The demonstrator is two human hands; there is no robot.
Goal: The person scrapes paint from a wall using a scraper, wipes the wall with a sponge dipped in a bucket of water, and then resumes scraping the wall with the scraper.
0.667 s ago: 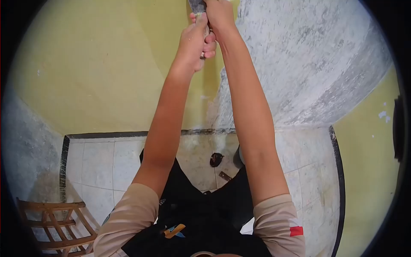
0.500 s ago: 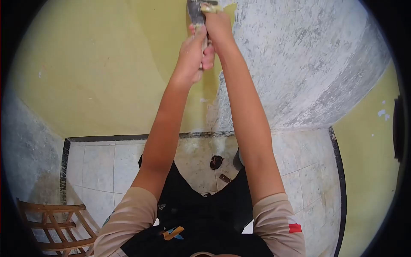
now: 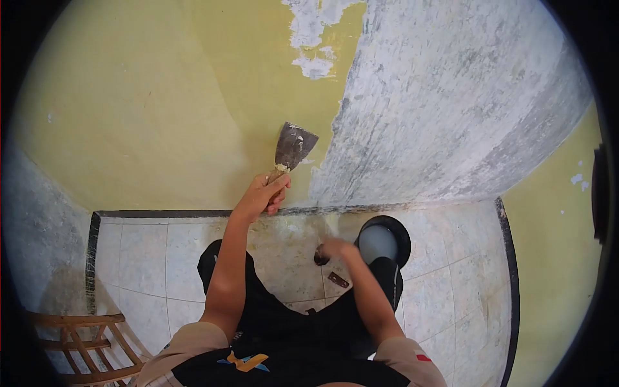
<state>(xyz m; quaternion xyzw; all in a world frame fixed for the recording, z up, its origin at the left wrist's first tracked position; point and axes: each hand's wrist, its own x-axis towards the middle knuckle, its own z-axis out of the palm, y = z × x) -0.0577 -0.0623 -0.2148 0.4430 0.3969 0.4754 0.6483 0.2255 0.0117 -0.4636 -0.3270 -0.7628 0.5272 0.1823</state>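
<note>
Scraper (image 3: 295,147) was gripped by left hand (image 3: 263,197), left of bucket (image 3: 407,240) | right hand (image 3: 338,248) was blurred near bucket and dark object (image 3: 320,259) | grip could not be told

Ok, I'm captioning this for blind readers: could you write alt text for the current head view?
A left hand holds a dirty paint scraper, blade up, before a patchy yellow and grey wall; the blurred right hand is low over the tiled floor, near a black bucket.
</note>
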